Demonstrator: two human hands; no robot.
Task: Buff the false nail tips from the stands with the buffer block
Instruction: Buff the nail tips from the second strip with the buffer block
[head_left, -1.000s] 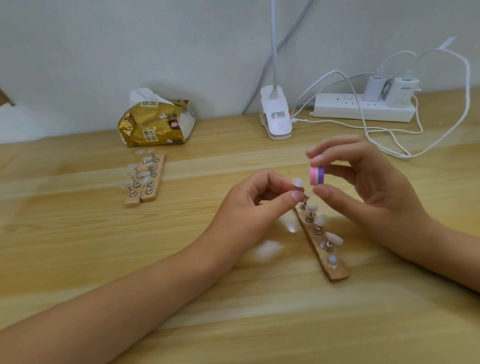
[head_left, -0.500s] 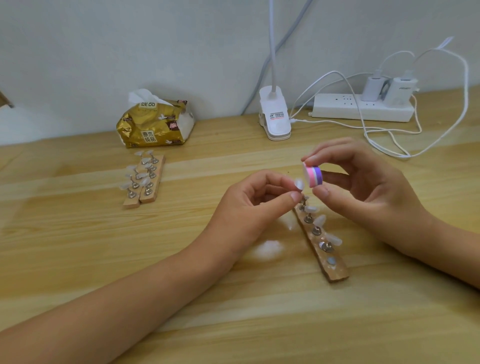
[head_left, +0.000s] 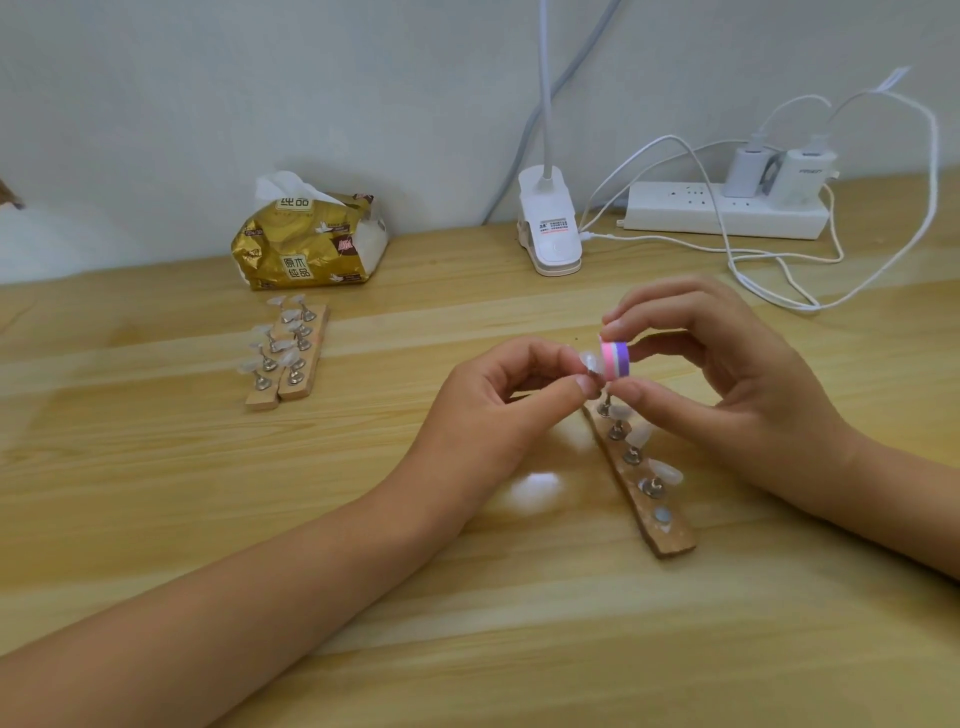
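- Above the near wooden stand (head_left: 670, 540), the left hand (head_left: 498, 400) pinches a clear nail tip (head_left: 590, 360) between thumb and forefinger.
- The right hand (head_left: 727, 384) grips the striped buffer block (head_left: 771, 357) at the tip's 3 o'clock, apparently touching it.
- Two loaded stands (head_left: 288, 358) lie well apart at 10 o'clock.

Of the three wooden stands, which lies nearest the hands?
The lone stand on the right, slanting just below the left hand and right hand. The other two stands lie side by side at the far left, by the tissue pack.
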